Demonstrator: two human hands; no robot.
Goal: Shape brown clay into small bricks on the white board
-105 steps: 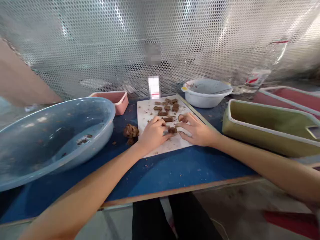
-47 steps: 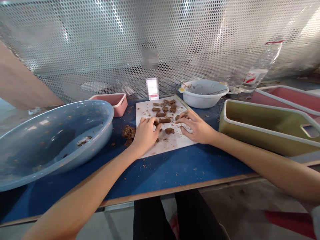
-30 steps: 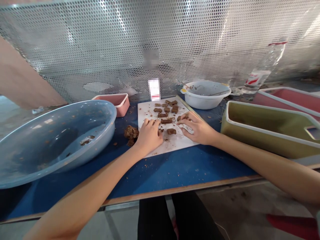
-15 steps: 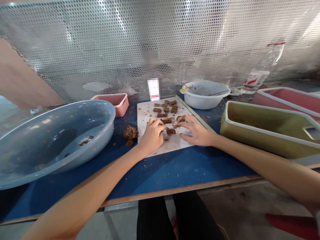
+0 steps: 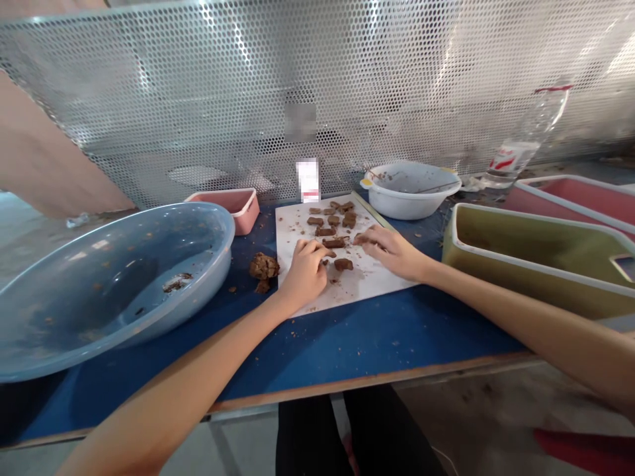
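On a white board (image 5: 367, 274) lie several short brown, clay-like pieces. My left hand (image 5: 303, 272) rests at the board's left side, its fingers curled and the index finger reaching inward. Its fingertips are brown, and what they close on is hidden. Just right of it sits a stubby brown piece (image 5: 343, 264), apart from the fingers. A longer brown roll (image 5: 334, 243) lies above that piece. My right hand (image 5: 389, 250) is over the board's right side, fingers bent and drawn together. Something brown shows at its fingertips, too covered to tell what.
A crumbly brown lump (image 5: 264, 266) sits left of the board. Around it stand a large blue basin (image 5: 218, 264), a pink box (image 5: 247, 218), a white bowl (image 5: 407, 206), a green planter (image 5: 516, 254), another pink box (image 5: 546, 198) and a bottle (image 5: 513, 158). A perforated metal sheet (image 5: 223, 79) stands behind.
My right hand's fingers have drawn together and back from the stubby piece. My left hand moved left off that piece earlier and stays beside it. The view shifts slightly.
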